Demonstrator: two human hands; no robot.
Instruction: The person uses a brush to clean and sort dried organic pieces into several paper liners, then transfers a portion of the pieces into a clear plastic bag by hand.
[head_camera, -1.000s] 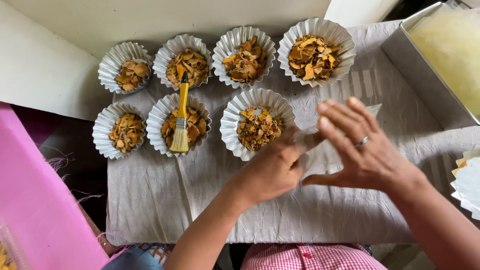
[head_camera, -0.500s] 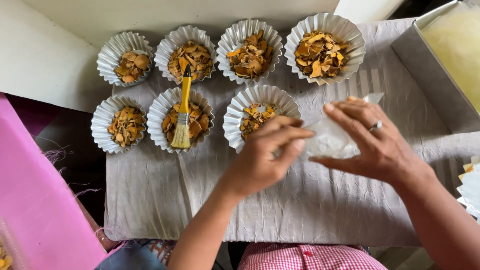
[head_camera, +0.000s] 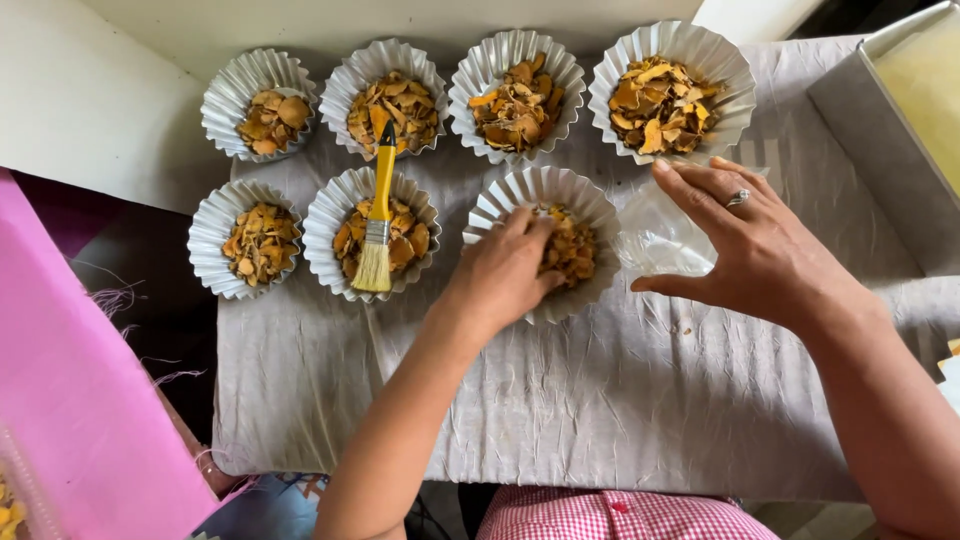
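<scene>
My left hand (head_camera: 505, 265) pinches dried flakes (head_camera: 572, 245) in the centre foil cup (head_camera: 545, 190); right hand (head_camera: 745, 245), spread, seemingly grips a clear bag (head_camera: 655, 240). Flakes could spill.

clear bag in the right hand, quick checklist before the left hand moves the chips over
1. Clear bag held by the right hand: ok, fingers rest on it beside the cup.
2. Bag mouth open toward the cup: cannot tell, the film is crumpled and see-through.
3. Left hand in the near fluted cup: ok, fingers are on the orange chips.
4. Chips actually pinched: cannot tell, fingertips are hidden.
5. Cup upright on the grey cloth: ok.
6. Yellow brush out of the way: ok, it lies across the neighbouring cup.
</scene>
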